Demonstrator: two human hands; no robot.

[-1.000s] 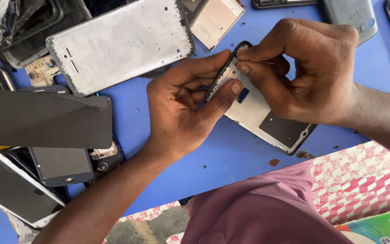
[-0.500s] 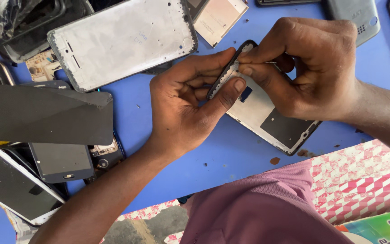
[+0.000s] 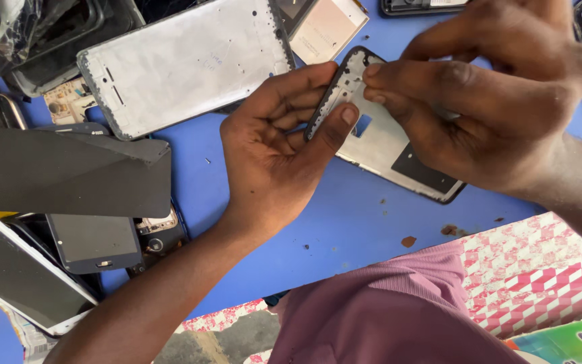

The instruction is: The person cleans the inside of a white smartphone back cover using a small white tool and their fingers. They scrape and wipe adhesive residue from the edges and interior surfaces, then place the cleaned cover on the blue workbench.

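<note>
From my remote seat I see the left hand (image 3: pixel 274 152) cupped around the upper left edge of a phone frame (image 3: pixel 385 138), thumb pressed on its dark rim, fingers curled behind. The right hand (image 3: pixel 500 101) pinches the frame's top corner between thumb and fingertips (image 3: pixel 378 71) — whether a small tool sits in that pinch, I cannot tell. The frame hangs tilted just above the blue table (image 3: pixel 345 229), near a larger pale frame (image 3: pixel 183 64) — a black panel (image 3: pixel 69 172) lies left.
</note>
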